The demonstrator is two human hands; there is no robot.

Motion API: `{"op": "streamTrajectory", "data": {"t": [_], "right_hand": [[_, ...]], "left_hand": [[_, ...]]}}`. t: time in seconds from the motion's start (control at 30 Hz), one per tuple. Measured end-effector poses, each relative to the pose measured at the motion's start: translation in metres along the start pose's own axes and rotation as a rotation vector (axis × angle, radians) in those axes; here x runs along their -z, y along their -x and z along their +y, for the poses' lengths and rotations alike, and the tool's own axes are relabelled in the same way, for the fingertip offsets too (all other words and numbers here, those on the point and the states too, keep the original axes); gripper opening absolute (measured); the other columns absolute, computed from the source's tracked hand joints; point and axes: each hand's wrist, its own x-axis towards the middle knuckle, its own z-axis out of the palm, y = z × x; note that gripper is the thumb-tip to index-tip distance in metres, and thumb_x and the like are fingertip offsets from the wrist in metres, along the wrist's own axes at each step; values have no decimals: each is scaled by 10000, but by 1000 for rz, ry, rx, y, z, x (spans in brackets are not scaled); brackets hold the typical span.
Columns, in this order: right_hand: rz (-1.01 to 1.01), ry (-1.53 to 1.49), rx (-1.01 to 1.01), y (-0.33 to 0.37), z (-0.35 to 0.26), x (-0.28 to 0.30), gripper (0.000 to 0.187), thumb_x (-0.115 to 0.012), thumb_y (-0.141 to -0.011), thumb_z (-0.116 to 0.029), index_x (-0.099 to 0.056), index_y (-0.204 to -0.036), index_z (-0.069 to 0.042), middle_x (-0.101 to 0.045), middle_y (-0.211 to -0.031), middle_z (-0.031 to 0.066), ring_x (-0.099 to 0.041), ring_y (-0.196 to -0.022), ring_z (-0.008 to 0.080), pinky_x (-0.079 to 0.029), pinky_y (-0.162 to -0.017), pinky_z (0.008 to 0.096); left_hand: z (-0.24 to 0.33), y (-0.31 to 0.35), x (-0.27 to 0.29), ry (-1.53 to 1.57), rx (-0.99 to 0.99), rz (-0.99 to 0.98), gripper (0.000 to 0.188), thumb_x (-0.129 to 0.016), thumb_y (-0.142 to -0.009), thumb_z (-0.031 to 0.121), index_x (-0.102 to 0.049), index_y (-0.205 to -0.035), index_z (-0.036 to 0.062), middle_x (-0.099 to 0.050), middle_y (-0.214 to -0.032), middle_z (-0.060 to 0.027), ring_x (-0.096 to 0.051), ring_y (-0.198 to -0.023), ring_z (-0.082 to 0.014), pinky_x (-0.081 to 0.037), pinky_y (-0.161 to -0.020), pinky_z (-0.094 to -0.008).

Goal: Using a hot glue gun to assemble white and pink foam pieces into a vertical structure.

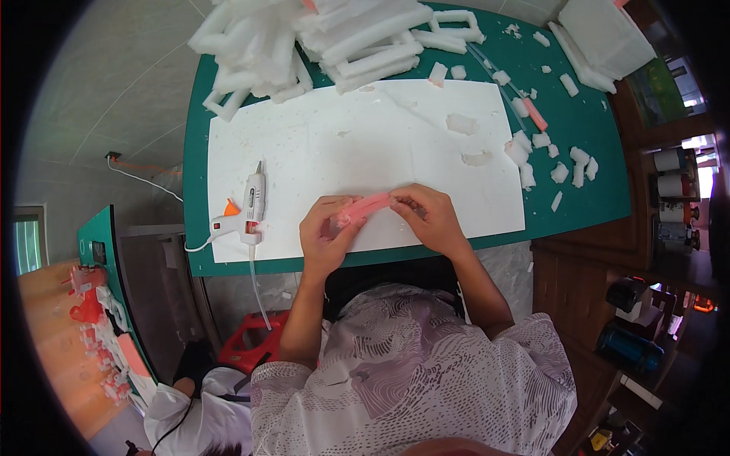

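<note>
A pink strip of what looks like foam (370, 204) is held between my two hands, just above the white board (395, 144). My left hand (321, 228) is closed round the strip's left end, where a crumpled, loose pink part shows. At the right end, my right hand (428, 216) pinches the tip between thumb and fingers. Left of my hands, a white hot glue gun (253, 205) lies on the board with its nozzle pointing away from me. A clear glue stick (260, 292) trails from its rear over the table's near edge.
White foam frames (365, 57) are piled at the back of the green table (601, 197). Foam scraps (560, 173) and a pink stick (535, 115) lie to the right. A red stool (255, 340) and another person's white sleeve (201, 406) are at lower left.
</note>
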Motion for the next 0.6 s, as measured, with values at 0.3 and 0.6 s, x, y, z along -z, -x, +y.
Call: {"op": "streamTrajectory", "data": {"t": [0.3, 0.6], "right_hand": [[3, -28, 16, -1, -5, -1, 127, -702, -889, -47, -701, -1010, -7, -694, -868, 89, -628, -731, 147, -485, -654, 252], [59, -24, 102, 4, 5, -1, 77, -706, -872, -29, -704, -948, -21, -682, -837, 90, -629, -689, 184, -476, -599, 293]], "left_hand": [[-2, 3, 3, 25, 35, 2, 392, -744, -789, -125, -624, -1145, -14, -674, -1115, -193, -665, -1062, -279, -528, -935, -373], [0, 3, 5, -22, 14, -23, 388, -753, -793, -103, -623, -1149, -23, -671, -1110, -195, -662, -1056, -275, -524, -920, -365]]}}
